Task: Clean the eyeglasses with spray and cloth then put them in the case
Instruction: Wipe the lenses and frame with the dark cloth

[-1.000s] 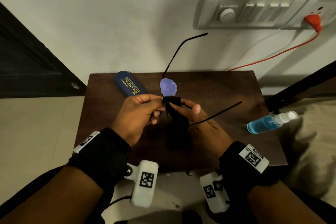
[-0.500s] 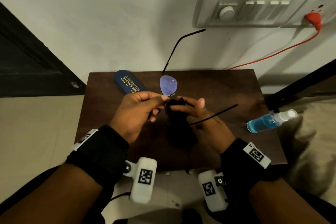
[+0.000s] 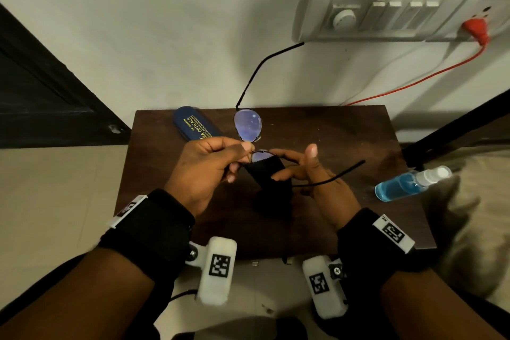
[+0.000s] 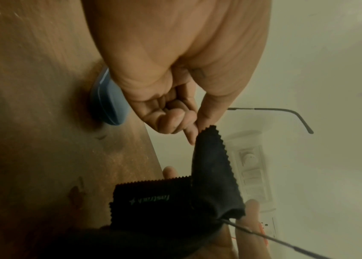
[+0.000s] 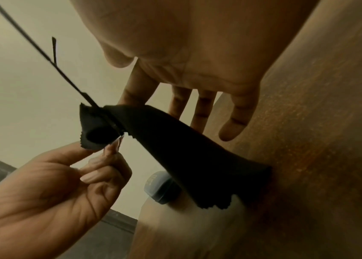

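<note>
The glasses [image 3: 248,130] are held up in the air above the middle of the tabletop [image 3: 345,141], with both thin arms folded out. They are pinched near the bridge by the thumb and first finger of the left hand [image 3: 209,171]; the other fingers of that hand are curled in. One lens is bare and shines pale purple. The other lens is mostly covered by the black cloth [image 3: 269,174], and only a small part of it peeks out.

The right hand [image 3: 311,174] is open, with its fingers held out almost straight. The cloth is draped over the glasses and lies against those fingers, and its lower end hangs down toward the tabletop. No tight grip on the cloth can be seen.

The blue case [image 3: 193,124] is lying shut near the far left corner of the tabletop. The spray bottle [image 3: 408,183] is lying on its side at the right edge, partly past the edge and against a light-coloured fabric there.

A few things could probably go wrong. The cloth could slip off and fall, because it is only resting on open fingers. The glasses could tip or drop, because they are held by just two fingertips at one small spot. The thin arms could be bent if the lens is rubbed too hard. The bare lens could be smudged again if it is touched by a finger. The bottle could roll off the edge if it is bumped.
</note>
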